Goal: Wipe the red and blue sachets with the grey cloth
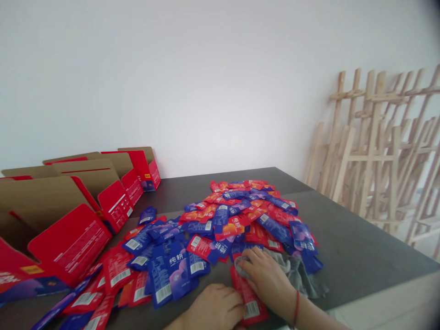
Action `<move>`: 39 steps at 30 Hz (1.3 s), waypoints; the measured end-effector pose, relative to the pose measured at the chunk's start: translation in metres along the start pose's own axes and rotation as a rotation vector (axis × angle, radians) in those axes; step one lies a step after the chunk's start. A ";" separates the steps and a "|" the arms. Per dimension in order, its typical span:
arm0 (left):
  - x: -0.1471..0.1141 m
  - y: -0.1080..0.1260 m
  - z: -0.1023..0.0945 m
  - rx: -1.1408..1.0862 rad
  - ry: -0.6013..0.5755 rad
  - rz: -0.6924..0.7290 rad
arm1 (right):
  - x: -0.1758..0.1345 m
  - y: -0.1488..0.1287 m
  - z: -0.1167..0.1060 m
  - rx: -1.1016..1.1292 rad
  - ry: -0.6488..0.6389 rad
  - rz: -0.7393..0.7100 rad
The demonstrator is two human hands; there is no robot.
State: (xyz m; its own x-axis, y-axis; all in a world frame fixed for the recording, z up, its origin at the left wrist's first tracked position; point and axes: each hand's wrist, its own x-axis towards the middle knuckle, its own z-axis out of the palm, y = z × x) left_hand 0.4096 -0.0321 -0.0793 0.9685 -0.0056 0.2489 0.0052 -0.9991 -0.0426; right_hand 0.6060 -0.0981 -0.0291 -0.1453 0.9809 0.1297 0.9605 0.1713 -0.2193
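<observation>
Lower centre of the frame: my left hand (217,306) lies back upward with its fingers curled at the left edge of a red pouch (248,293); the fingertips are hidden, so I cannot tell whether they pinch it. The pouch lies flat between my hands at the bottom of the frame, its barcode toward the lower edge. Just to the right, my right hand (266,277), with a red cord (296,308) at the wrist, is closed on a bunched grey cloth (304,275) and rests over the pouch's upper part; the cloth shows past the fingers and trails out rightward. Lower left: a loose spread of red and blue pouches (178,270), overlapping, many with barcodes showing, reaches to the side of an open red box (70,252). Centre, beyond my right hand: a broad heap of similar pouches (237,227), some marked with orange, covers the middle of the dark table (350,243). Left of the frame: further open boxes (118,201) with brown insides stand in a row behind the first. Background: a white wall (223,91), with pale wooden easels (371,151) at the right.
</observation>
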 end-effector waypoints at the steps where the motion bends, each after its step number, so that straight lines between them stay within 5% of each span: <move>1: 0.001 0.000 0.000 -0.010 0.009 -0.017 | -0.002 0.002 0.000 0.029 -0.007 -0.030; 4: 0.009 0.003 0.002 0.006 0.008 -0.089 | -0.013 0.016 0.000 0.116 -0.014 -0.085; 10: 0.038 0.011 0.011 0.147 -0.014 -0.105 | -0.008 0.036 0.010 0.017 0.110 0.145; 16: 0.039 0.012 0.013 0.186 -0.042 -0.083 | 0.000 0.041 0.027 0.009 0.282 0.195; 23: 0.005 0.004 -0.003 0.264 0.108 -0.031 | -0.004 0.044 0.031 0.061 0.333 0.161; 31: -0.035 -0.014 -0.090 0.366 0.267 -0.160 | -0.005 0.044 0.032 0.087 0.308 0.165; 34: -0.067 -0.021 -0.102 0.373 0.224 -0.339 | -0.006 0.043 0.031 0.083 0.306 0.170; 39: -0.118 -0.044 -0.105 0.292 -0.019 -0.694 | -0.006 0.041 0.031 0.069 0.305 0.180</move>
State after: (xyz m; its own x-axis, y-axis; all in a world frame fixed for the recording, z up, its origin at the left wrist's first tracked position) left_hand 0.2691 0.0081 -0.0051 0.7233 0.6244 0.2949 0.6788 -0.7214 -0.1375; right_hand 0.6391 -0.0939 -0.0687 0.1121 0.9247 0.3638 0.9444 0.0147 -0.3283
